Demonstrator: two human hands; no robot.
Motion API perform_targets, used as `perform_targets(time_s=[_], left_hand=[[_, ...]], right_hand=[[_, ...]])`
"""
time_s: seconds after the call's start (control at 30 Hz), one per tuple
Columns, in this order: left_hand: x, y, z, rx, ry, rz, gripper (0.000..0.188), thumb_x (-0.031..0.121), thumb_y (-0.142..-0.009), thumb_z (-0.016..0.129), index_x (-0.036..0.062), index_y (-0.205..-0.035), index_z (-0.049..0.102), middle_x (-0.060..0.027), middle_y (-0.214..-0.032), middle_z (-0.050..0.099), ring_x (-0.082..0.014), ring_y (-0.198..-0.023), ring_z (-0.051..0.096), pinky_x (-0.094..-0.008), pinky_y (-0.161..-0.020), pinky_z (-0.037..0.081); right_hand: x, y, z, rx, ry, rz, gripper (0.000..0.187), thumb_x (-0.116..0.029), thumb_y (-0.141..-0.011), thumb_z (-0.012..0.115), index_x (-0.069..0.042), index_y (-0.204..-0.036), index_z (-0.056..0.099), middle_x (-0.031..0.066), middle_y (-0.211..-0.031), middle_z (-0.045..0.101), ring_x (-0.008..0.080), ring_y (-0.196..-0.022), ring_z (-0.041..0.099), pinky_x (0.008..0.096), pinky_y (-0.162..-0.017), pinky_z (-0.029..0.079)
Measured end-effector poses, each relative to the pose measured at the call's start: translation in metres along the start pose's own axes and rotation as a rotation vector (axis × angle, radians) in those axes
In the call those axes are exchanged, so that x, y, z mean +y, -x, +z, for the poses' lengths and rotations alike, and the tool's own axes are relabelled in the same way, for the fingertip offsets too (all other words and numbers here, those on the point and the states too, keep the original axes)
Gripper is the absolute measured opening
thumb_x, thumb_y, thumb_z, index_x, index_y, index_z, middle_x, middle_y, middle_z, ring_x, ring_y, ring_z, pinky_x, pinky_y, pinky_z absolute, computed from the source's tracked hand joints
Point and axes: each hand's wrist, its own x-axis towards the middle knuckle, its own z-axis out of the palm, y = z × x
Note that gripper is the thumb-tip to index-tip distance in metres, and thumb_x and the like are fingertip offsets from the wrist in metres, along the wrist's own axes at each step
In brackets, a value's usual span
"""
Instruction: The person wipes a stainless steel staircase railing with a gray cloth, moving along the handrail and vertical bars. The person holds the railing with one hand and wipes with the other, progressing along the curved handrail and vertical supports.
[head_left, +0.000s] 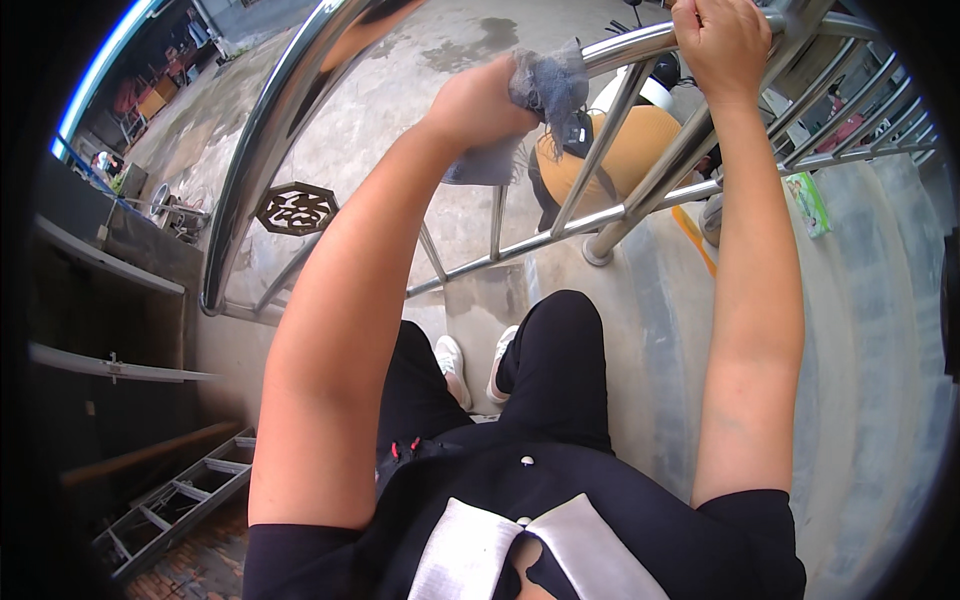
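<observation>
A metal stair railing (632,47) with shiny round bars crosses in front of me. My left hand (482,102) is closed on a grey-blue rag (552,85), which wraps over the top rail and hangs loosely below my wrist. The fingertips are hidden by the cloth. Farther right, my right hand (722,45) grips the same top rail near a thick post, its fingers curled over the bar. Both arms stretch forward.
Concrete steps (850,330) curve down my right side, with a green package (808,205) on them. Beyond the bars is a rounded yellow-orange shape (630,150) I cannot identify. An octagonal ornament (297,208) sits left; a metal ladder (185,492) lies lower left.
</observation>
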Motion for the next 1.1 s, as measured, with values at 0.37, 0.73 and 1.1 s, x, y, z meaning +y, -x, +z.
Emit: perform_targets(time_s=[0.37,0.73,1.1], left_hand=[[-0.005,-0.003,-0.021,-0.315,0.464,-0.105,0.047,0.019,-0.069,0.072,0.0012,-0.111,0.061,-0.0063,-0.091,0.068,-0.0139,-0.078,0.062,-0.0285,-0.075,0.05],[0.004,0.026,0.015,0.3,-0.177,-0.005,0.051,0.033,-0.065,0.08,0.0091,-0.102,0.055,-0.0104,-0.087,0.067,-0.0332,-0.089,0.064,-0.0429,-0.076,0.051],[-0.012,0.045,0.042,0.58,-0.3,0.169,0.075,0.026,-0.054,0.085,0.0119,-0.118,0.05,-0.004,-0.103,0.06,-0.0254,-0.098,0.057,-0.0388,-0.086,0.043]], right_hand=[[0.024,-0.002,-0.002,-0.158,0.109,-0.15,0.026,-0.028,-0.091,0.052,-0.011,-0.078,0.066,0.004,-0.077,0.067,0.0259,-0.081,0.062,0.0397,-0.081,0.045],[0.021,-0.003,0.002,-0.174,0.09,-0.11,0.029,-0.029,-0.09,0.051,-0.01,-0.072,0.064,0.0028,-0.076,0.067,0.0261,-0.077,0.062,0.0413,-0.079,0.045],[0.017,-0.004,0.001,-0.197,0.092,-0.104,0.028,-0.028,-0.09,0.051,-0.01,-0.073,0.064,0.0034,-0.077,0.067,0.0262,-0.079,0.062,0.0415,-0.08,0.045]])
